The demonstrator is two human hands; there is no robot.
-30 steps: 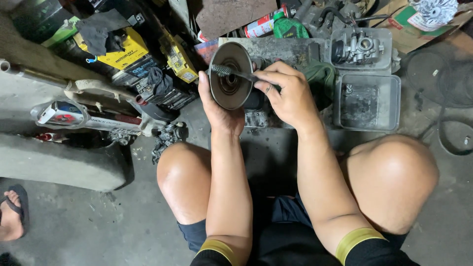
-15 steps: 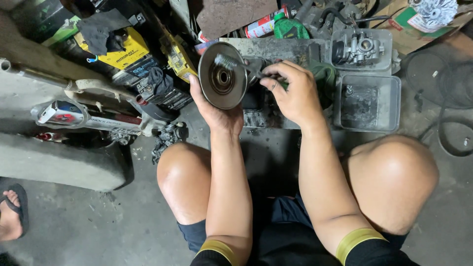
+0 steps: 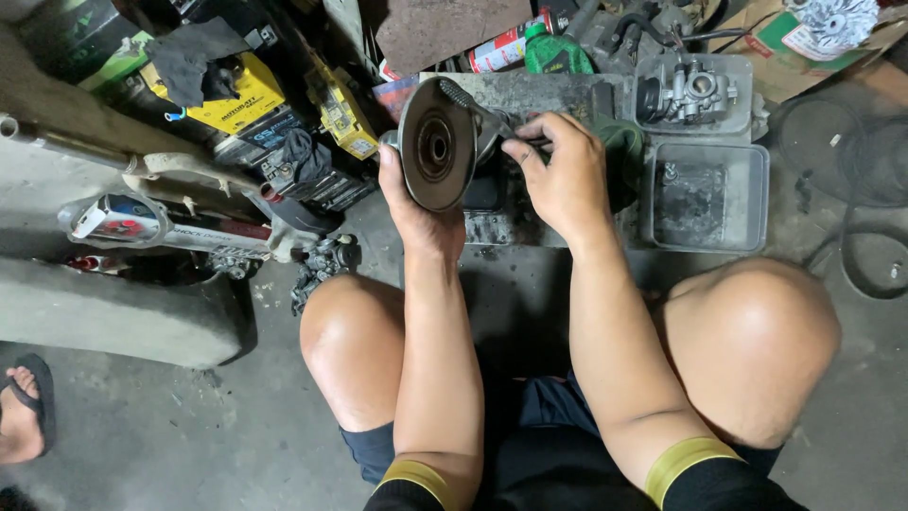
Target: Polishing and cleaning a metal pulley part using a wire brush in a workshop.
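Left hand (image 3: 416,213) grips the round metal pulley (image 3: 437,144) on edge, just above the grimy block (image 3: 530,95), fingers wrapped round its rim. Right hand (image 3: 566,175) pinches a thin tool (image 3: 518,137) at the hub, likely cleaning or prying; steadiness matters. Far right, one clear tray (image 3: 705,194) holds small bits, another (image 3: 695,95) a carburetor (image 3: 690,90).

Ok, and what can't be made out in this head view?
- Back of the metal disc part: turned away from the camera.
- What the right hand fingertips pinch: too small, hidden by the fingers.
- Left hand palm grip: behind the disc.
- Foot: cut off by the left edge.
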